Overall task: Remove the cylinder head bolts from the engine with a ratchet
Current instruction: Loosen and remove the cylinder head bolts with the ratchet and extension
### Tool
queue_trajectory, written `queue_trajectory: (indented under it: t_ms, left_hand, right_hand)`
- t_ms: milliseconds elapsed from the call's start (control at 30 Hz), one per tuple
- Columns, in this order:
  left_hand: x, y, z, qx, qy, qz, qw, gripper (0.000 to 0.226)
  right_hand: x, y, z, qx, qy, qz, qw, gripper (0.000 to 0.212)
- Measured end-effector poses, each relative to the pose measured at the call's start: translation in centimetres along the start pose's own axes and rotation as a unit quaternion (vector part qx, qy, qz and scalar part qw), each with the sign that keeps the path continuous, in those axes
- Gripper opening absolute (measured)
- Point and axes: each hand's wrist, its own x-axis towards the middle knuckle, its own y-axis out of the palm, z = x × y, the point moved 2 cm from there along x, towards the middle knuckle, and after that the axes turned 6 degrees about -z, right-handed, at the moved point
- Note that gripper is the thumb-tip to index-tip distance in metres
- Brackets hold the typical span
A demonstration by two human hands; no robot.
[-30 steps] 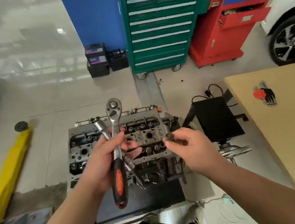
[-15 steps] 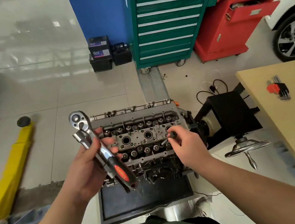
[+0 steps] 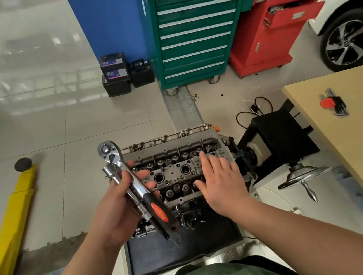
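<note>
The grey cylinder head (image 3: pixel 174 158) of an engine sits on a stand in front of me, its top face showing round bores and several bolt and valve heads. My left hand (image 3: pixel 118 204) grips a chrome ratchet (image 3: pixel 136 186) with a black and orange handle, together with a chrome extension bar (image 3: pixel 122 188), held above the head's left end. My right hand (image 3: pixel 220 180) lies flat with straight, spread fingers over the right part of the head. Whatever is beneath that palm is hidden.
A black drip tray (image 3: pixel 180 249) lies under the engine. A wooden table (image 3: pixel 359 143) with a hex key set (image 3: pixel 334 102) stands at right. A stand crank wheel (image 3: pixel 304 175), green tool cabinet (image 3: pixel 197 32), red cabinet (image 3: pixel 272 30), batteries (image 3: pixel 115 74) and yellow lift arm (image 3: pixel 10 222) surround it.
My right hand, which pinched a small dark bolt a second ago, has opened flat over the head's right side. The left hand's ratchet has tilted from upright to leaning left.
</note>
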Motion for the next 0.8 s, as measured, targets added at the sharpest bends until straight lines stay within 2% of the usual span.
queue_trajectory:
  t_ms: [100,233,333,400,433,467,533,567,633,733,800]
  left_hand:
    - [0.0,0.8,0.4,0.01,-0.001,0.006,1.0,0.037]
    - [0.1,1.9,0.9,0.003,0.003,-0.009,1.0,0.031]
    - [0.0,2.9,1.3,0.007,0.0,-0.007,1.0,0.031]
    - [-0.2,3.9,1.6,0.032,0.002,-0.007,0.999,0.031]
    - [-0.4,4.6,1.7,0.05,0.001,-0.008,0.999,0.031]
    - [-0.6,5.5,1.9,0.072,0.0,-0.008,0.997,0.031]
    - [-1.4,7.9,2.2,0.128,0.011,0.0,0.992,0.031]
    - [-1.9,9.3,2.2,0.158,0.025,0.006,0.987,0.029]
    - [-2.7,12.2,2.4,0.218,0.056,0.025,0.974,0.027]
    - [-3.5,16.1,1.9,0.278,0.094,0.032,0.956,0.026]
    - [-3.8,17.5,1.2,0.309,0.137,0.012,0.941,0.024]
  right_hand:
    - [0.2,0.2,-0.2,-0.05,-0.013,0.031,0.998,0.086]
    - [-0.8,1.5,-0.6,-0.062,-0.023,0.167,0.984,0.087]
    - [-1.0,0.2,-0.3,0.049,0.007,0.159,0.986,0.085]
    - [-0.3,-2.2,0.8,0.225,0.027,0.112,0.968,0.08]
    - [0.3,-3.9,1.3,0.334,0.05,0.103,0.936,0.076]
    - [1.0,-5.6,1.7,0.444,0.083,0.114,0.885,0.067]
    - [3.0,-8.8,2.2,0.619,0.158,0.173,0.75,0.035]
    - [4.0,-10.1,2.3,0.659,0.174,0.202,0.703,0.025]
    - [5.7,-12.2,1.5,0.681,0.184,0.226,0.672,0.029]
    - [6.9,-13.2,-0.9,0.716,0.193,0.177,0.647,0.035]
    - [7.2,-14.2,-2.7,0.764,0.182,0.147,0.602,0.037]
